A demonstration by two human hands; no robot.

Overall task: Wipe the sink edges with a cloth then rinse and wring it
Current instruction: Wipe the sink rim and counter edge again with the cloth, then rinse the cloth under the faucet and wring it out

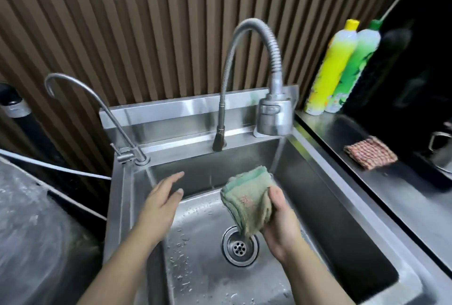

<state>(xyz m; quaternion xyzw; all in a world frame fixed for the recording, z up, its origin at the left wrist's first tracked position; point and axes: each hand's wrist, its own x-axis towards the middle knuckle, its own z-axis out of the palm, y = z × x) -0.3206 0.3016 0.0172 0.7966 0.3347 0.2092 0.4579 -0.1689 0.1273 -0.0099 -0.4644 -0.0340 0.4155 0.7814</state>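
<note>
A folded, faded green cloth (248, 201) hangs over the steel sink (325, 197), held from the right by my right hand (281, 221). The cloth sits just below and left of the flexible tap's spray head (275, 116), and a thin stream of water seems to fall from the head past the cloth's right side. My left hand (162, 199) hovers open over the basin's left part, fingers spread, touching nothing. The drain (240, 247) lies under the cloth's lower corner. Water drops dot the basin floor.
A thin second tap (97, 106) stands at the sink's back left corner. On the dark counter to the right are a yellow bottle (332, 67), a green bottle (354, 67), a reddish woven cloth (370, 152) and a metal cup (442, 150). A ribbed wall stands behind.
</note>
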